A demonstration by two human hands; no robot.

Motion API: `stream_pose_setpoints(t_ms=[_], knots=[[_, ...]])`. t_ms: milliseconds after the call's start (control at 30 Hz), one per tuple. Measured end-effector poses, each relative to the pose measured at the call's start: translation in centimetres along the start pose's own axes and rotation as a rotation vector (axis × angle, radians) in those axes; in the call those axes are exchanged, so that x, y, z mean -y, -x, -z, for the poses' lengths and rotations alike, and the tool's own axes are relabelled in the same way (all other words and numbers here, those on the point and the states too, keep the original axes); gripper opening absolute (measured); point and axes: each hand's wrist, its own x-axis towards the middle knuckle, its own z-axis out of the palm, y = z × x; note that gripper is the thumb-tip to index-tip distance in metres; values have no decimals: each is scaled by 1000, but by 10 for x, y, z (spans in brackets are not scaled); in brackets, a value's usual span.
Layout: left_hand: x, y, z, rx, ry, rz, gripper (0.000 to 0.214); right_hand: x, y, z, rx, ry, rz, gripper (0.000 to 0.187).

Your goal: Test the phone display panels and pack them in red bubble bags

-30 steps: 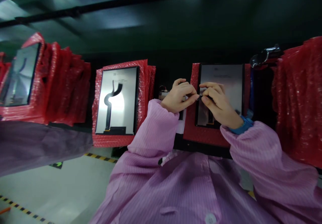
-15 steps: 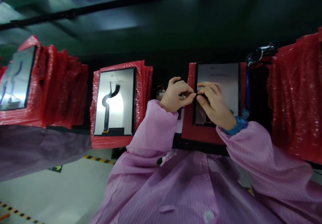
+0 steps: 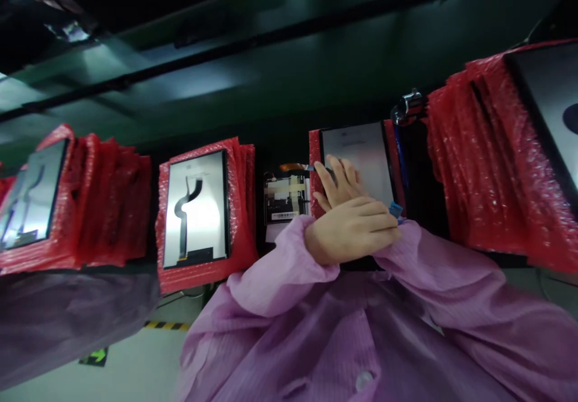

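A grey display panel (image 3: 363, 149) lies on a sheet of red bubble wrap (image 3: 315, 149) in front of me. My right hand (image 3: 336, 182) rests on the panel's left part with its fingers stretched out flat. A blue wrist strap (image 3: 395, 209) shows at that wrist. My left hand (image 3: 354, 230) crosses over my right wrist, fingers extended to the right and lying together, with nothing seen in them. Both arms are in pink striped sleeves.
A small board with tape and a label (image 3: 285, 197) sits left of the panel. Another panel with a black flex cable (image 3: 196, 209) lies on red wrap further left. Stacks of red-wrapped panels stand at the left (image 3: 90, 203) and right (image 3: 487, 161). A metal clamp (image 3: 406, 107) is behind.
My hands stopped pinching together at the panel's left edge. The right hand now lies flat on the panel and the left has crossed over the right wrist. The view has tilted and shifted right.
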Motion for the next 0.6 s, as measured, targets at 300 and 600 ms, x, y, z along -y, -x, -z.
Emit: stream_pose_setpoints(t_ms=[300,600], knots=[[-42,-32,-2,236,-235,122,21,3,-1,6,-2,85,-5,64],[-69,-36,2,346,-302,271,22,5,2,4,-2,108,-17,66]])
